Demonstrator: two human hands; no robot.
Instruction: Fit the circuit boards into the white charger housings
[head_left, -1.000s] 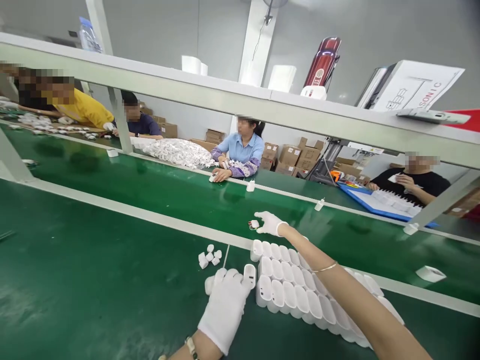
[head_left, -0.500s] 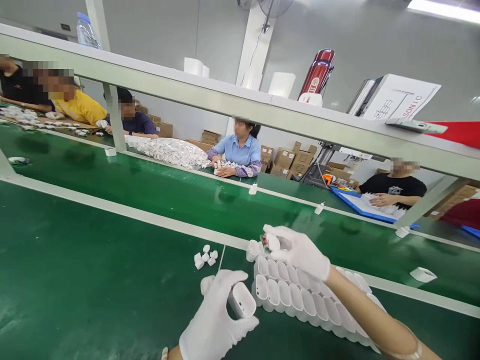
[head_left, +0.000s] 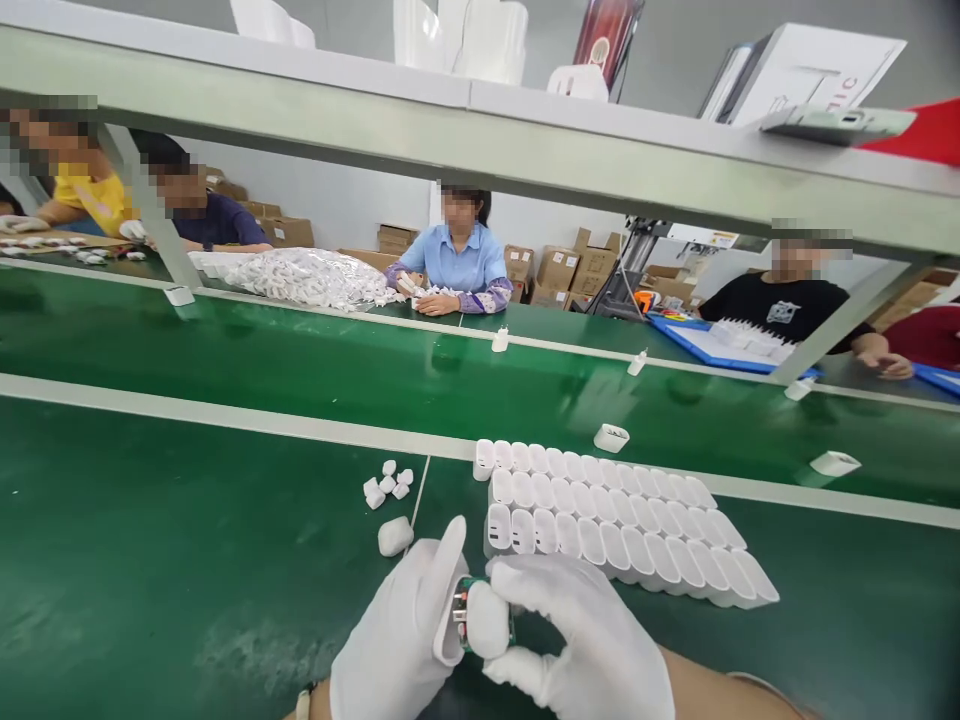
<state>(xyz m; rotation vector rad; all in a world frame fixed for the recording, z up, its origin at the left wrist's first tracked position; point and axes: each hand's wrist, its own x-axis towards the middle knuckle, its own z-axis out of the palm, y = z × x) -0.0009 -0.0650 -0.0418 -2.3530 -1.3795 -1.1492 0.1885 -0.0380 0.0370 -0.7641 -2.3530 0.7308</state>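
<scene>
Both my hands wear white gloves and meet low in the middle of the view. My left hand [head_left: 397, 630] is wrapped round a white plastic charger housing [head_left: 448, 648], mostly hidden by the glove. Between the thumb and fingers of my right hand [head_left: 592, 640] is a green circuit board [head_left: 463, 612] with a white putty-like lump [head_left: 488, 620] on it. The board's edge is at the housing's open end; how far inside it sits I cannot tell. Beyond my right hand stand three rows of white housings [head_left: 592, 540], open ends up. A larger white lump [head_left: 394, 537] lies beyond my left hand.
Several small white lumps [head_left: 387, 484] lie left of the rows. Behind a pale rail [head_left: 225, 413] runs a green conveyor belt [head_left: 315, 350] carrying white housings [head_left: 611, 437]. A shelf beam [head_left: 465, 130] crosses above; co-workers sit beyond, near a pile of white parts [head_left: 300, 278].
My right hand has come down and left from above the rows, bringing the circuit board to the housing in my left hand. Another housing now shows on the belt behind the rows. The view has shifted.
</scene>
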